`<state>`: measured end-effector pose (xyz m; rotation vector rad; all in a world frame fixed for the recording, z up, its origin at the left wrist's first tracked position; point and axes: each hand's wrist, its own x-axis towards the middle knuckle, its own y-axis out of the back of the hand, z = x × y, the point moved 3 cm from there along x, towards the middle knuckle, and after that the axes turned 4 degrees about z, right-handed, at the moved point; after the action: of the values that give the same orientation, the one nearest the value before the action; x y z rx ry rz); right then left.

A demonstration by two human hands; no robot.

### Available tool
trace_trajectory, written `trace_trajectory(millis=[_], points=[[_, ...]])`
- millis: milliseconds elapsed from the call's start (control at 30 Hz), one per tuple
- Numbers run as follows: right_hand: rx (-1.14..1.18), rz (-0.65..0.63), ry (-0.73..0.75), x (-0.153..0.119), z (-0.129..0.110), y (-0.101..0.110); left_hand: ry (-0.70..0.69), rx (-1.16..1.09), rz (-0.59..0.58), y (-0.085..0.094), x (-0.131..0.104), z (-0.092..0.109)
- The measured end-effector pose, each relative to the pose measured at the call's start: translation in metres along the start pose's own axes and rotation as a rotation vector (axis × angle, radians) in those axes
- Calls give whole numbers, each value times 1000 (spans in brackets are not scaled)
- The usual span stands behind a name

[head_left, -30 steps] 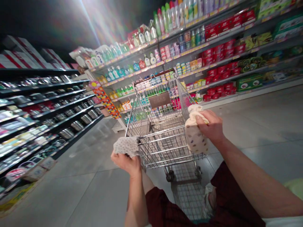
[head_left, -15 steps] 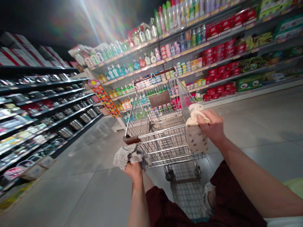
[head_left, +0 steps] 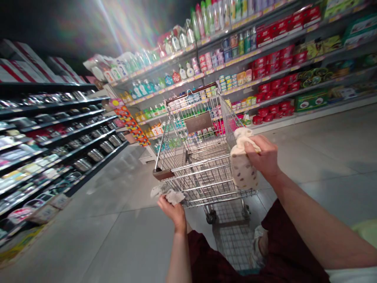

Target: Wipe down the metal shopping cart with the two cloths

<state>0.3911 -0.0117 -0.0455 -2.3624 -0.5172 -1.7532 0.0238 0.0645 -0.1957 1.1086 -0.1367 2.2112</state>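
Observation:
A metal wire shopping cart stands in front of me, its basket showing bare wires. My right hand is closed on a cream cloth with coloured dots, bunched at the top and hanging against the cart's near right corner. Lower down, near the cart's brown-capped left corner, my left hand grips a crumpled light grey cloth. That cloth is partly smeared by motion, and whether it touches the cart I cannot tell.
Shelves of bottles and red packages run behind the cart. On the left, dark shelves hold metal pots. Grey tiled floor lies around the wheels. My legs in dark red trousers are close below.
My left hand has moved a little up and right, and the grey cloth has bunched smaller around it. My right hand and the dotted cloth have hardly shifted.

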Motion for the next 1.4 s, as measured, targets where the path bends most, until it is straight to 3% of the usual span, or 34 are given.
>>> trace_trajectory(millis=[200,400,500,600,667,767,900,967,1033,1100,1267,1333,1400], points=[[15,-6,4,-1,-1,-1,118,33,53,2,-12,-13],[19,8,15,0,0,-2,199,130,-221,-2,-32,-22],[28,4,28,0,0,-2,125,112,-147,9,-20,-7],[22,-4,10,0,-1,-1,-55,61,18,24,-4,23],[7,-10,-12,0,-1,0,-155,22,37,26,-1,41],[-1,-16,-36,0,-1,0,-223,7,-85,12,-15,47],[21,-29,-40,0,-1,0,-155,176,-294,-10,-57,13],[17,-30,-31,0,0,0,-117,230,-410,-14,-73,-3],[10,-23,-20,0,0,0,-103,231,-474,-11,-77,-5],[10,-12,-15,0,0,0,-105,195,-466,-4,-67,7],[15,-19,-39,-1,0,0,-245,60,-288,4,-31,59],[16,-16,-35,0,0,0,-283,102,-314,-5,-34,66],[19,-8,-25,0,-1,0,-301,182,-431,-19,-49,60]])
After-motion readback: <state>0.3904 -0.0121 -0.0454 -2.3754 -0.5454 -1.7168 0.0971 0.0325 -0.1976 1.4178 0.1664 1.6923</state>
